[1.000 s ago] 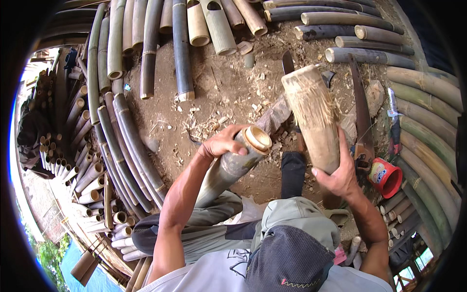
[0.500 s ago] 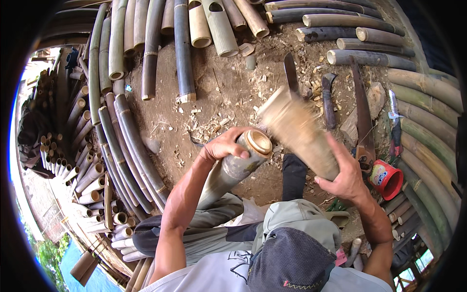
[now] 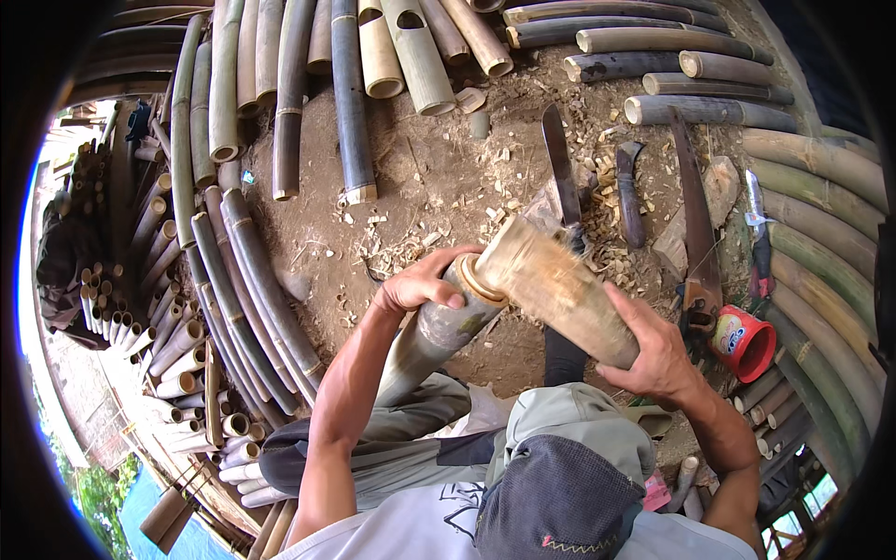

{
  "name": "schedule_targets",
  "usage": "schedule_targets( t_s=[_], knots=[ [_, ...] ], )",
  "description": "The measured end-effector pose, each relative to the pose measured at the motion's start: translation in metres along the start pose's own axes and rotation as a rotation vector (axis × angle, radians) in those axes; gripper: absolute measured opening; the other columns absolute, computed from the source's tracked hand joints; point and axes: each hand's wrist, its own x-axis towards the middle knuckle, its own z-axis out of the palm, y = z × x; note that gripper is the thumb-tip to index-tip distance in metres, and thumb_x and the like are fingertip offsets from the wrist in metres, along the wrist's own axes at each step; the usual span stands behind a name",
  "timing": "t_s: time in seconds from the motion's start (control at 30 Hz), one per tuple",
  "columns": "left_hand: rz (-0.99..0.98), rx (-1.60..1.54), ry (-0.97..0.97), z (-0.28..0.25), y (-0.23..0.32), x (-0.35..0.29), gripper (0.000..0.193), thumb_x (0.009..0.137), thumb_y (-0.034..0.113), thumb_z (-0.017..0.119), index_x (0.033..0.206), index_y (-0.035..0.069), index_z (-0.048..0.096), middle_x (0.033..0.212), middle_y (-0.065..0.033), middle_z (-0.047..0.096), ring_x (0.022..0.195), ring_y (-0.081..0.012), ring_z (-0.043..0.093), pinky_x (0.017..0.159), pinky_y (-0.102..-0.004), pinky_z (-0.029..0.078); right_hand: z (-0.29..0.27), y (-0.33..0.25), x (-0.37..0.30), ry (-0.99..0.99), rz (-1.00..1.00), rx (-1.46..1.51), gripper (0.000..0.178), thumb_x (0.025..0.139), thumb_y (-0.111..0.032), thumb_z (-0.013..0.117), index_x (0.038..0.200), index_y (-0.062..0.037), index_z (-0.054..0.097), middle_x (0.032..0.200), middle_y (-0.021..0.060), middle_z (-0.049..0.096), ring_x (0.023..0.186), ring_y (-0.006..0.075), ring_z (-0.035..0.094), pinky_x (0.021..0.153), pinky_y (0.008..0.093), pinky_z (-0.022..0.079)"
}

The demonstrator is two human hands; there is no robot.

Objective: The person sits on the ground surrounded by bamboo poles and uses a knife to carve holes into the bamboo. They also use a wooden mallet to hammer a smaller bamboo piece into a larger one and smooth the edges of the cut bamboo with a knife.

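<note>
My left hand [image 3: 422, 283] is wrapped round the upper end of a thick greyish bamboo tube [image 3: 439, 338], which slants up from between my legs. A pale inner ring shows at the tube's top end. In my right hand [image 3: 651, 347] is a shorter, thick piece of bamboo [image 3: 569, 299], gripped at its lower end and smeared by motion. Its far end lies over the rim of the tube, close to my left fingers; whether the two touch, I cannot tell for sure.
Beyond my hands lie a machete [image 3: 562, 163], a curved-blade knife [image 3: 629, 191] and a handsaw [image 3: 695, 215]. A red plastic tub [image 3: 751, 347] stands at the right. Bamboo poles [image 3: 350, 112] line the far side, the left and the right. Wood chips [image 3: 411, 247] litter the dirt floor.
The bamboo piece in my right hand has swung down and left onto the tube's top end. My left hand keeps its grip on the tube, shifting only slightly.
</note>
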Motion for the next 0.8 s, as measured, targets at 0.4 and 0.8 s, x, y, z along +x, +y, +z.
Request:
schedule_targets(
  t_s=[0.4, 0.8],
  knots=[
    [-0.006, 0.042, -0.086, 0.005, 0.013, 0.014, 0.092, 0.056, 0.036, 0.081, 0.134, -0.006, 0.055, 0.123, -0.0149, 0.064, 0.115, -0.0230, 0.061, 0.104, -0.0319, 0.043, 0.015, 0.000, 0.015, 0.158, -0.059, -0.070, 0.106, 0.064, -0.022, 0.083, 0.156, -0.0155, 0.030, 0.112, 0.0194, 0.061, 0.097, 0.0329, 0.067, 0.082, 0.0423, 0.058],
    [0.011, 0.128, 0.128, 0.009, -0.003, 0.006, 0.091, 0.055, 0.033, 0.080, 0.134, -0.004, 0.054, 0.123, -0.0139, 0.065, 0.114, -0.0222, 0.060, 0.104, -0.0326, 0.043, 0.010, -0.004, 0.018, 0.034, -0.062, -0.061, 0.104, 0.065, -0.020, 0.082, 0.156, -0.0152, 0.032, 0.109, 0.0179, 0.060, 0.090, 0.0347, 0.066, 0.080, 0.0424, 0.058]
  ],
)
